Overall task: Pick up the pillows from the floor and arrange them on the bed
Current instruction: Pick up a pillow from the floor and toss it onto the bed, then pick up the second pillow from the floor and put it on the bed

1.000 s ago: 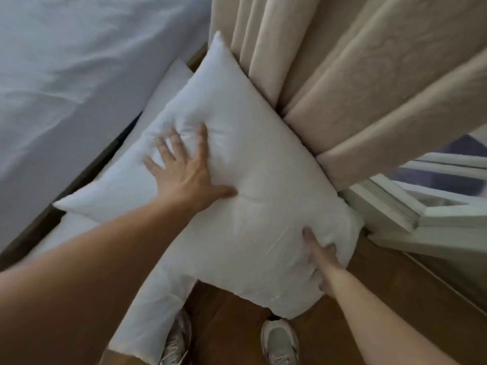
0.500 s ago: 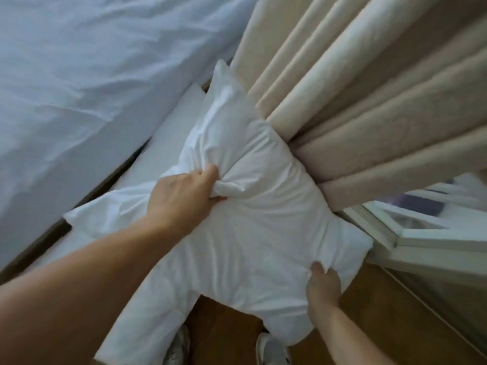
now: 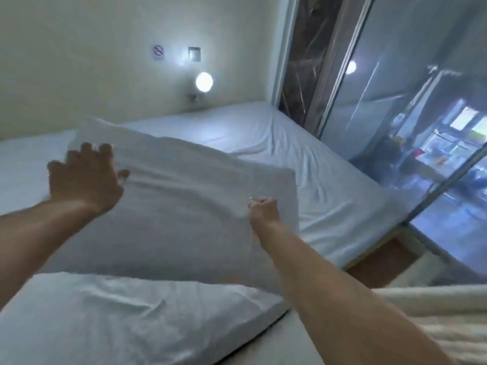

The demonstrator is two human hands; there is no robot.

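A large white pillow (image 3: 179, 206) hangs tilted in the air above the bed (image 3: 303, 159), which has a pale blue-white sheet. My left hand (image 3: 84, 177) is at the pillow's upper left edge, blurred, with its fingers spread and only the thumb touching a fold. My right hand (image 3: 263, 210) is closed on the fabric near the pillow's right side. The pillow hides the middle of the bed.
A white cushioned surface (image 3: 118, 320) fills the lower left, either a second pillow or the bed's near corner. Glass doors (image 3: 421, 127) run along the bed's right side above a strip of wooden floor (image 3: 382, 259). A beige curtain (image 3: 434, 317) lies lower right, and a round lamp (image 3: 204, 81) glows on the far wall.
The pillow has come up from the floor by the curtain to above the bed. My left hand has opened from its grip. My view has swung up to the bed and wall.
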